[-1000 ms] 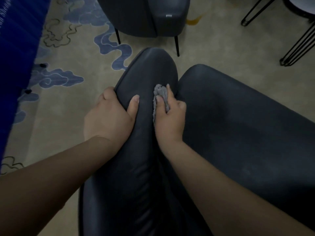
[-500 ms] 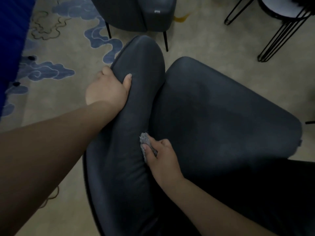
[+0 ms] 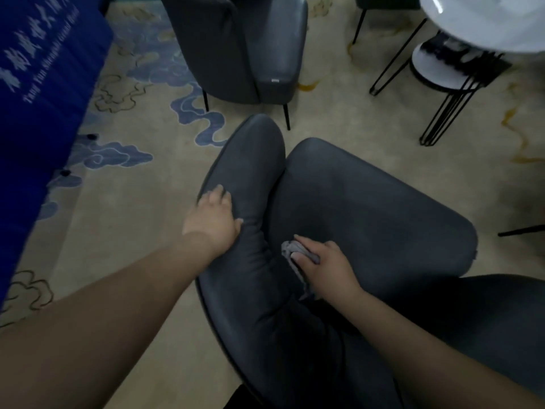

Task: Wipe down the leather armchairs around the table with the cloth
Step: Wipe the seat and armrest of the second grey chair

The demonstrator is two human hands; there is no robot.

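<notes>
On dark armchair (image 3: 368, 208), crumpled grey cloth (image 3: 295, 250)

The right hand (image 3: 321, 262) is covering most of the cloth (image 3: 290, 249). Beyond the near armchair (image 3: 368, 208), the top edge is cropping a second armchair (image 3: 244, 45) and the white surface (image 3: 483, 25).

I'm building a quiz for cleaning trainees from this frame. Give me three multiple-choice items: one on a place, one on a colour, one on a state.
1. Where is the cloth?
A) on the carpet
B) in the crease between armrest and seat
C) on the white table

2. What colour is the cloth?
A) grey
B) red
C) yellow

3. What is the left hand doing?
A) hanging free
B) holding a bottle
C) gripping the armrest

Key: B, the right hand presses it into that crease; A, it shows pale grey; C, fingers and thumb wrap the armrest's edge.
</notes>
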